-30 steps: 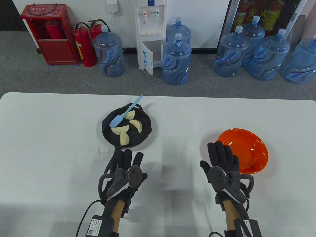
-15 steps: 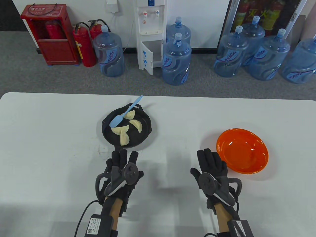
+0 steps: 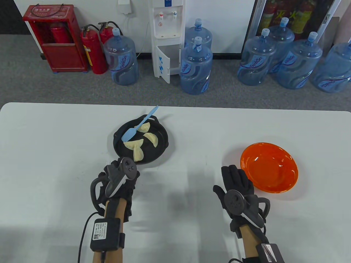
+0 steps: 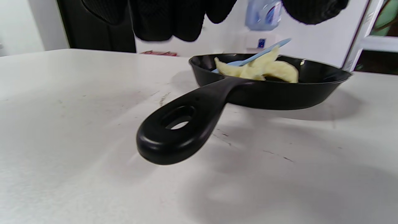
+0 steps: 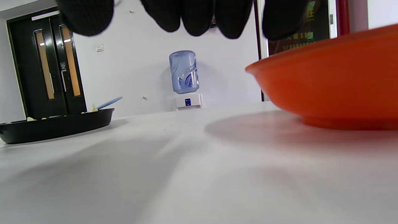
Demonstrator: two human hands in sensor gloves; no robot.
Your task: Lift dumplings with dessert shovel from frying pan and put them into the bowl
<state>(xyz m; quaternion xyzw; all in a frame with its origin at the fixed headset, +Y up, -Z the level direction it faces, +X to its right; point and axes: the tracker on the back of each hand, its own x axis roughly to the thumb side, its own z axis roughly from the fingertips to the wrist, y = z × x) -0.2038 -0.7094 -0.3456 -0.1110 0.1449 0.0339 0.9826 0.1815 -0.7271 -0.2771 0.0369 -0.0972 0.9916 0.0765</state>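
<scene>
A black frying pan [image 3: 161,137] sits mid-table and holds several pale dumplings [image 3: 138,148]. A light blue dessert shovel [image 3: 137,128] lies across the pan, its handle sticking out over the far rim. My left hand [image 3: 120,179] hovers at the pan's near edge, over the handle. In the left wrist view the handle [image 4: 186,121] lies free below my hanging fingers [image 4: 168,21]. An empty orange bowl [image 3: 268,164] stands at the right. My right hand [image 3: 235,178] lies flat with straight fingers just left of the bowl, touching nothing.
The white table [image 3: 54,153] stretches bare to the left and along the front. Beyond its far edge stand water jugs [image 3: 196,68], a white dispenser [image 3: 167,38] and red fire extinguishers [image 3: 93,52] on the carpet.
My left hand has moved forward and to the left and tilted down over the pan handle. The right hand shifted left from the bowl's rim, then stayed. Pan, shovel and bowl are unmoved.
</scene>
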